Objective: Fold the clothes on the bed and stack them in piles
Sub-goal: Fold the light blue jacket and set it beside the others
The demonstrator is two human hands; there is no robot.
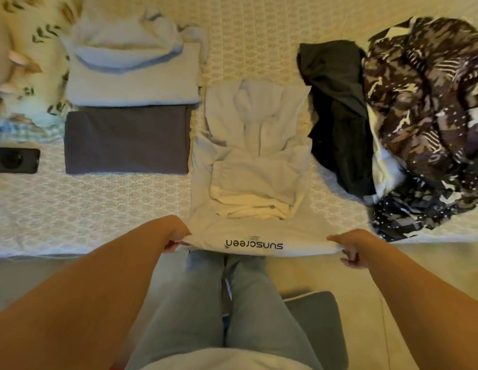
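Head view: a person stood at the near edge of the bed (125, 193), looking down over both forearms.
White shirt (248, 198): lay lengthwise on the bed between the two hands, its near edge lifted at the bed's edge; the word "sunscreen" showed on that lifted edge, upside down to the camera.
Left hand (176, 236): gripped the near left corner of the white shirt, fingers curled under the cloth.
Right hand (350, 247): pinched the near right corner of the same shirt, thumb on top, fingers curled below.
Hands: well apart, one at each end of the lifted edge, the cloth stretched between them.
Shirt's far part: bunched and creased toward the middle of the bed, with a cream fold (251, 205) lying on it.
Folded pieces: two, left of the shirt: a pale blue one (131, 84) farther away and a grey one (127, 140) just in front of it, their edges touching.
Unfolded pieces: two seen, right of the shirt: a black garment (336, 113) just beside it and a patterned dark heap (430, 118) against the black one; whether the heap was one item or several could not be told.
Phone (14, 160): one dark one, at the far left on the bed.
Jeans (205, 303): the person's legs, below the lifted edge.
Grey shape (318, 324): on the floor by the right leg.
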